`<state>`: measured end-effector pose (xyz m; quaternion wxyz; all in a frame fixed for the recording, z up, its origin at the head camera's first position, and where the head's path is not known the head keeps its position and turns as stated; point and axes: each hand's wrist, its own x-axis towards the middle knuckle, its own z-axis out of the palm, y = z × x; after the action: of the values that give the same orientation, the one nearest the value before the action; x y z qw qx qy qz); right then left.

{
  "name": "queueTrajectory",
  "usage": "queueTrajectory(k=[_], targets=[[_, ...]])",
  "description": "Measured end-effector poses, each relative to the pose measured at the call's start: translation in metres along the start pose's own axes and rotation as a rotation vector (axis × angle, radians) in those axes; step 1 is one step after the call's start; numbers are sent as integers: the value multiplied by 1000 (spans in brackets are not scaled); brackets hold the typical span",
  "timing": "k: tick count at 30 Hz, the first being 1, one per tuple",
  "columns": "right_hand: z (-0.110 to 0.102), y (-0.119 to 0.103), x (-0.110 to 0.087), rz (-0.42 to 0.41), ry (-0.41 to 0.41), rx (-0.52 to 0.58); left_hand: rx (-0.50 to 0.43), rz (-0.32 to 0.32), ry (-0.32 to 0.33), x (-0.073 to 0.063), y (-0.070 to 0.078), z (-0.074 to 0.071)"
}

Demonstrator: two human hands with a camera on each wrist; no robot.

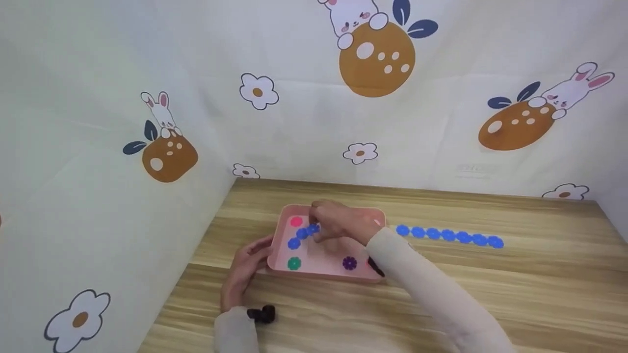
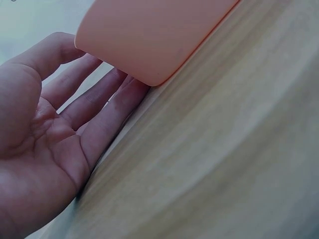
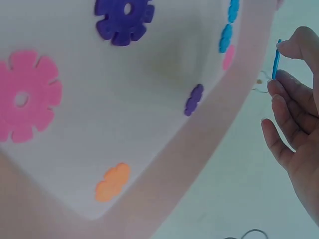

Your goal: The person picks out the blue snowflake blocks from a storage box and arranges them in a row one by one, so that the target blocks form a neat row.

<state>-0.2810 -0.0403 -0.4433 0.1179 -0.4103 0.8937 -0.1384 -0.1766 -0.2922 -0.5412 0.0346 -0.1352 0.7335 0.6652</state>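
Observation:
A shallow pink tray [image 1: 324,275] rests on the wooden table. My left hand [image 1: 248,264] touches the tray's left side, its loosely extended fingers meeting the outer corner in the left wrist view. Over the tray, my right hand [image 1: 338,220] pinches a thin blue flower-shaped disc [image 3: 276,59] between thumb and fingers, seen edge-on in the right wrist view. Inside lie more flower-shaped discs: blue [image 1: 294,243], pink [image 1: 296,221], green [image 1: 294,263] and purple [image 1: 350,263]. The right hand and sleeve hide part of the tray's inside.
To the tray's right, several blue flower-shaped discs [image 1: 448,235] form a row on the table [image 1: 441,304]. An orange disc [image 3: 112,182] shows near the tray corner in the right wrist view. Patterned cloth walls [image 1: 304,127] stand behind and at the left.

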Motion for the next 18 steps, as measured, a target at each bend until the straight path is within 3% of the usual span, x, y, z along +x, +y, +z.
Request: queueTrajectory(k=[6, 13, 18], targets=[[-2, -3, -20, -136, 45, -147, -63, 33, -4, 2, -1, 0], [-10, -5, -41, -111, 56, -253, -65, 37, 0, 1, 0, 2], [-21, -2, -57, -95, 129, -266, -57, 31, -6, 1, 1, 1]])
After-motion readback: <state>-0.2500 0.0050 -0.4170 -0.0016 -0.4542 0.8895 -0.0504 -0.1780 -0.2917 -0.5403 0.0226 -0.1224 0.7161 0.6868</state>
